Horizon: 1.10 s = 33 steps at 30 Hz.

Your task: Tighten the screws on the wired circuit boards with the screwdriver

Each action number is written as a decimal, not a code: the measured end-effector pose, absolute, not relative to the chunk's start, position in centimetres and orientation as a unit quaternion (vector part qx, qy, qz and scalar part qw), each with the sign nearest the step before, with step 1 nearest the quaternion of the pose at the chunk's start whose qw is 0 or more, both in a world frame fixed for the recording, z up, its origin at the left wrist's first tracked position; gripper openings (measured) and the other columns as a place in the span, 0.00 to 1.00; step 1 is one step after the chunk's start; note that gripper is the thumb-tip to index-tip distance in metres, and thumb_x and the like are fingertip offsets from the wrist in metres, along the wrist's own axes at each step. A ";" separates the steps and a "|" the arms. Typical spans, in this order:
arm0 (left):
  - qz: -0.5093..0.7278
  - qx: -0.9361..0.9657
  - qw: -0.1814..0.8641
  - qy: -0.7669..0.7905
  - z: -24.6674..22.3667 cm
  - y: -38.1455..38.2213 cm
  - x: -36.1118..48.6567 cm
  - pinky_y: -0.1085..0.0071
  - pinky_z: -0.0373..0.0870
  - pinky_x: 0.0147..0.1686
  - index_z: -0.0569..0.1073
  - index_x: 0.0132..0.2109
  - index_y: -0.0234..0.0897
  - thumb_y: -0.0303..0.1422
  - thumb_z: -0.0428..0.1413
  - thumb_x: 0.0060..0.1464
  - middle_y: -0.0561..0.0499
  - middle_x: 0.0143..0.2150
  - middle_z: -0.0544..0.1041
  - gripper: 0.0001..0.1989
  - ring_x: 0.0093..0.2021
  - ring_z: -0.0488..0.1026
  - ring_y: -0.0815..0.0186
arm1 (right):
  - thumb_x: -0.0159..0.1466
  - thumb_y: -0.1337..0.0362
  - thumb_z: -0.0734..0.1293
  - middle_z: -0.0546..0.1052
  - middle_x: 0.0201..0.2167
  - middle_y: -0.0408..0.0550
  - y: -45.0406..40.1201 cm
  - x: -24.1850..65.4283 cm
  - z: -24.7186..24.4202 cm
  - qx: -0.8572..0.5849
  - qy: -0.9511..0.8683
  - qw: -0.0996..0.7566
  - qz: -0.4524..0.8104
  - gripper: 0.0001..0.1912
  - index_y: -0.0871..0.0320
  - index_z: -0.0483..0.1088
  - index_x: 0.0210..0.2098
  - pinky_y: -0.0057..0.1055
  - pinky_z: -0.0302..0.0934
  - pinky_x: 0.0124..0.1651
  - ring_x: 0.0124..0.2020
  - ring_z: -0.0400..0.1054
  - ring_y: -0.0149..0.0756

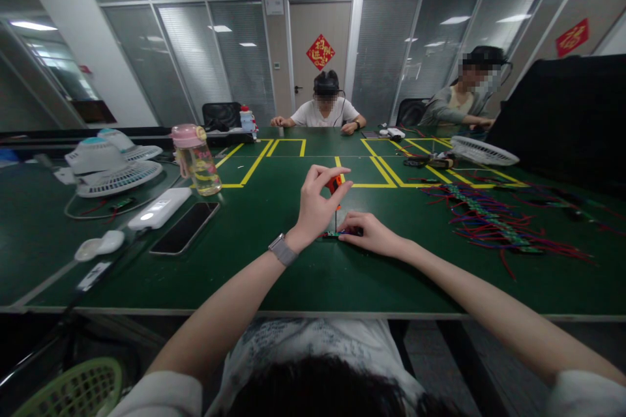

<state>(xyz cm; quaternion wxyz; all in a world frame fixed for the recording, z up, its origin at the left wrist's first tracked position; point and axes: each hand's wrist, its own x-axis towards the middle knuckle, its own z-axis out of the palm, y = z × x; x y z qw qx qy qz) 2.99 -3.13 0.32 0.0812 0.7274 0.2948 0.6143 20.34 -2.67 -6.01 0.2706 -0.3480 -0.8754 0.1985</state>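
Note:
My left hand (317,205), with a watch on its wrist, is raised over the green table (274,273) and pinches a small orange-handled screwdriver (334,184) upright, its tip pointing down. My right hand (369,232) lies flat on the table just right of it, pressing on a small green circuit board (334,234) with dark wires. The screwdriver's tip sits right at that board. Most of the board is hidden under my right fingers.
A heap of green boards with red and blue wires (493,218) lies at the right. At the left are a black phone (186,227), a white power bank (160,208), a pink-lidded bottle (198,159) and desk fans (115,166). Two people sit across the table.

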 end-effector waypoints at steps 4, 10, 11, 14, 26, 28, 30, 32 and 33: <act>0.627 0.718 0.085 0.289 0.4 -3.2 2.9 0.68 0.67 0.50 0.76 0.48 0.41 0.33 0.50 0.63 0.47 0.47 0.70 0.12 0.48 0.70 0.65 | 0.62 0.60 0.67 0.71 0.30 0.47 -2.6 20.4 -6.0 -0.343 -0.877 0.273 0.197 0.10 0.61 0.76 0.37 0.28 0.60 0.32 0.28 0.65 0.31; 0.635 0.708 0.162 0.263 0.2 -3.0 3.1 0.70 0.71 0.43 0.72 0.52 0.39 0.32 0.50 0.63 0.47 0.46 0.76 0.13 0.43 0.74 0.66 | 0.62 0.61 0.67 0.71 0.30 0.47 -2.7 20.4 -6.0 -0.340 -0.878 0.272 0.200 0.10 0.62 0.76 0.38 0.27 0.60 0.31 0.28 0.65 0.31; 0.640 0.704 0.155 0.265 0.1 -3.0 3.1 0.71 0.71 0.41 0.73 0.51 0.39 0.32 0.52 0.62 0.48 0.45 0.76 0.12 0.42 0.74 0.67 | 0.63 0.61 0.67 0.71 0.31 0.47 -2.7 20.4 -6.0 -0.341 -0.878 0.271 0.199 0.10 0.62 0.76 0.37 0.27 0.60 0.32 0.28 0.65 0.31; 0.645 0.705 0.107 0.274 0.2 -3.1 3.2 0.72 0.70 0.40 0.75 0.46 0.39 0.31 0.57 0.58 0.50 0.39 0.74 0.09 0.39 0.71 0.69 | 0.63 0.61 0.67 0.72 0.31 0.47 -2.7 20.3 -5.9 -0.343 -0.879 0.268 0.195 0.10 0.61 0.76 0.37 0.28 0.60 0.32 0.29 0.66 0.31; 0.635 0.711 0.114 0.280 0.4 -3.1 2.9 0.70 0.69 0.44 0.74 0.49 0.39 0.29 0.47 0.64 0.48 0.46 0.74 0.13 0.45 0.71 0.67 | 0.62 0.62 0.67 0.71 0.30 0.47 -2.7 20.4 -6.0 -0.346 -0.877 0.268 0.202 0.10 0.62 0.76 0.38 0.27 0.60 0.31 0.27 0.65 0.30; 0.639 0.705 0.111 0.286 0.4 -3.1 3.0 0.71 0.69 0.42 0.74 0.48 0.39 0.30 0.49 0.63 0.48 0.43 0.73 0.11 0.42 0.71 0.68 | 0.62 0.62 0.67 0.71 0.30 0.47 -2.7 20.4 -5.9 -0.344 -0.877 0.268 0.199 0.10 0.62 0.76 0.38 0.28 0.60 0.32 0.28 0.65 0.31; 0.641 0.701 0.094 0.297 0.3 -3.1 3.0 0.72 0.68 0.40 0.75 0.46 0.39 0.30 0.52 0.61 0.49 0.40 0.71 0.09 0.40 0.70 0.68 | 0.62 0.62 0.67 0.70 0.30 0.46 -2.8 20.3 -5.8 -0.343 -0.878 0.270 0.197 0.10 0.62 0.76 0.38 0.27 0.60 0.32 0.28 0.65 0.31; 0.642 0.698 0.079 0.306 0.3 -3.2 3.0 0.72 0.68 0.40 0.76 0.43 0.40 0.31 0.55 0.59 0.51 0.38 0.68 0.07 0.38 0.69 0.69 | 0.62 0.62 0.67 0.70 0.30 0.46 -2.8 20.3 -5.7 -0.344 -0.878 0.270 0.196 0.09 0.62 0.76 0.37 0.27 0.60 0.32 0.28 0.64 0.31; 0.642 0.699 0.075 0.306 0.3 -3.2 3.0 0.72 0.68 0.40 0.76 0.43 0.40 0.32 0.55 0.59 0.51 0.38 0.67 0.07 0.38 0.68 0.69 | 0.62 0.62 0.68 0.70 0.30 0.46 -2.8 20.3 -5.7 -0.345 -0.877 0.269 0.197 0.09 0.62 0.76 0.37 0.27 0.60 0.32 0.28 0.64 0.31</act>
